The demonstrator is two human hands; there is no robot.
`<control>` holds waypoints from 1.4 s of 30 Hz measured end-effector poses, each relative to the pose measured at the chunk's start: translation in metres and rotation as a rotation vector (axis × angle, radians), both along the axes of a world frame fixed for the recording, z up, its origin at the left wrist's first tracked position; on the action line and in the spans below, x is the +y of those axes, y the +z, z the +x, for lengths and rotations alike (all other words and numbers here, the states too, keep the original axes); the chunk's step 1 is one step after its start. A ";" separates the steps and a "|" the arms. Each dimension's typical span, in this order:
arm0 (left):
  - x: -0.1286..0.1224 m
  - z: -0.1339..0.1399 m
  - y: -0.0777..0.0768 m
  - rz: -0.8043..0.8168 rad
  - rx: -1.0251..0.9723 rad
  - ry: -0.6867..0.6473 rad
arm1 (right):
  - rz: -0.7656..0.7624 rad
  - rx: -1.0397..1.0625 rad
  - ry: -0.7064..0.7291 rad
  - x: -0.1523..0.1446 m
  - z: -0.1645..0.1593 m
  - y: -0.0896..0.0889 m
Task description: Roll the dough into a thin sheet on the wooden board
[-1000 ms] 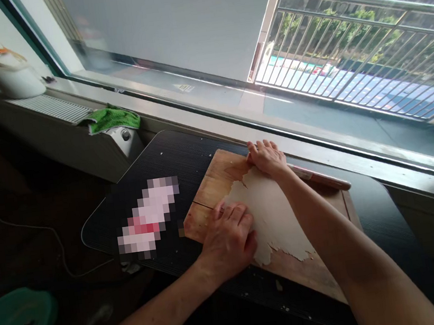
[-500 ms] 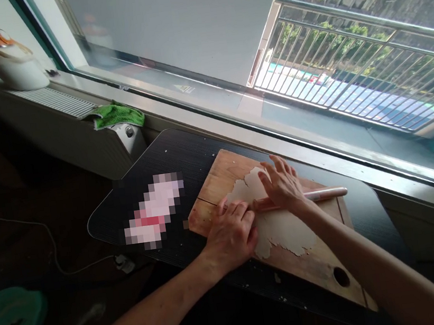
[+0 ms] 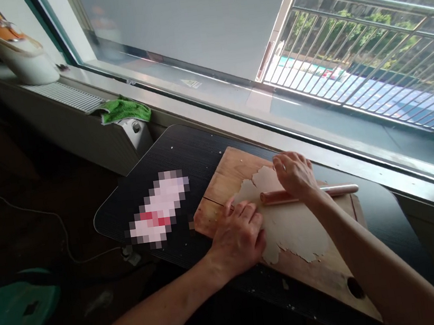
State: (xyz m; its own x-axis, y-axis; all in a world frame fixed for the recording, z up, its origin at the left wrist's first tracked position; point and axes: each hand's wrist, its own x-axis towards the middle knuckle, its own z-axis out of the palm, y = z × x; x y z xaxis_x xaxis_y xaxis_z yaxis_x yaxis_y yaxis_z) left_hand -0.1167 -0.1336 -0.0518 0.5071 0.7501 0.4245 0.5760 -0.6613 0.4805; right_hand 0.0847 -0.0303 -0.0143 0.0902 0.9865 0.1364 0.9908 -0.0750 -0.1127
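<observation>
A thin, ragged-edged sheet of dough (image 3: 293, 227) lies on a wooden cutting board (image 3: 220, 183). Across its upper part rests a smooth, light brown rolling pin (image 3: 340, 189). My right hand (image 3: 296, 173) presses down on the pin's middle with its palm, its fingers close together and bent forward beyond it. My left hand (image 3: 238, 234) lies palm down over the left edge of the dough and the board, fingers slightly apart and a little bent. Its fingertips are near the pin's left end but do not touch it.
The board sits on a black table (image 3: 175, 146) beside a large window. A pixelated pinkish item (image 3: 162, 201) lies left of the board. Beyond are a green cloth (image 3: 126, 110) on a radiator (image 3: 133, 136), a white bucket (image 3: 28, 62) and a green stool (image 3: 17, 316).
The view has shifted, so the table appears farther right. My right hand has moved slightly forward with the rolling pin, its fingers drawing together. My left hand stays at the dough's edge.
</observation>
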 end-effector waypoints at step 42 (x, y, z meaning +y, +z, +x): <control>-0.001 0.000 0.001 -0.035 -0.011 -0.007 | 0.181 0.273 0.063 -0.045 0.048 -0.011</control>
State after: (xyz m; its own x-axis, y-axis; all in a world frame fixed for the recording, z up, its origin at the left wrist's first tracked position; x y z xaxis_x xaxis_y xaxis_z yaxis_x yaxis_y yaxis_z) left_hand -0.1169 -0.1343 -0.0503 0.5077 0.7609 0.4041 0.5659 -0.6482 0.5095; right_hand 0.1323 -0.0755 -0.0250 0.0869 0.9533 0.2891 0.9240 0.0314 -0.3810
